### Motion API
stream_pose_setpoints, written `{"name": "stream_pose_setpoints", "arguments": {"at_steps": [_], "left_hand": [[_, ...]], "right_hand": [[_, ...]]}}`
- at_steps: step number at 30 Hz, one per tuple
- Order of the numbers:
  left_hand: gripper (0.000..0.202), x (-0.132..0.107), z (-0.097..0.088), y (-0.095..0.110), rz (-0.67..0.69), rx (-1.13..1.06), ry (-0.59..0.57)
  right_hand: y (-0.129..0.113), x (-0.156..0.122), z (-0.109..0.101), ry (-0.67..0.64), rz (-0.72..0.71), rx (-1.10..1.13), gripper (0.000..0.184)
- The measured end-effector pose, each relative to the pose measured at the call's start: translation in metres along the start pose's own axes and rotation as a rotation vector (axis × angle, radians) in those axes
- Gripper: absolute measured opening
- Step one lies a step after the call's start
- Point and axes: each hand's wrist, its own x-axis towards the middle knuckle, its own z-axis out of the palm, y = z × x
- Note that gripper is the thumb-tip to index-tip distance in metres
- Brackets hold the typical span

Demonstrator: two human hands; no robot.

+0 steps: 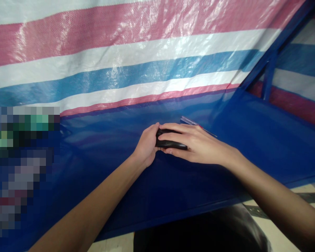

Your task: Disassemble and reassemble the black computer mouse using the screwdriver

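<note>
Both hands meet at the middle of a blue tabletop point(115, 140). My left hand point(147, 145) grips the left end of a small black object point(170, 143), fingers curled around it. My right hand point(196, 143) lies over the same black object from the right, fingers wrapped along its top and front. What the black object is I cannot make out. A thin clear pen-like stick with a red tip point(196, 124) lies on the blue surface just behind my right hand.
A striped pink, white and blue woven tarp point(136, 52) hangs behind the table. A blue frame post point(270, 70) stands at the right. A pixelated patch point(21, 168) covers the left side. Pale floor point(278, 227) shows below the table's front edge.
</note>
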Motion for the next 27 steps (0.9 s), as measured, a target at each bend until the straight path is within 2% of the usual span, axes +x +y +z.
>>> {"name": "stream_pose_setpoints", "arguments": {"at_steps": [8,13,27], "left_hand": [[0.025,0.0003,0.0001,-0.0009,-0.057,-0.014,-0.042],[0.028,0.0004,0.0003,-0.0022,-0.047,-0.002,-0.023],[0.039,0.0004,0.0010,-0.0006,-0.071,-0.018,-0.032]], "right_hand": [[-0.0014,0.0002,-0.0018,-0.034,0.035,0.023,0.038],[-0.0035,0.0021,-0.0019,-0.073,0.045,-0.006,0.032],[-0.0021,0.0022,-0.0002,-0.098,-0.003,-0.022,0.041]]}}
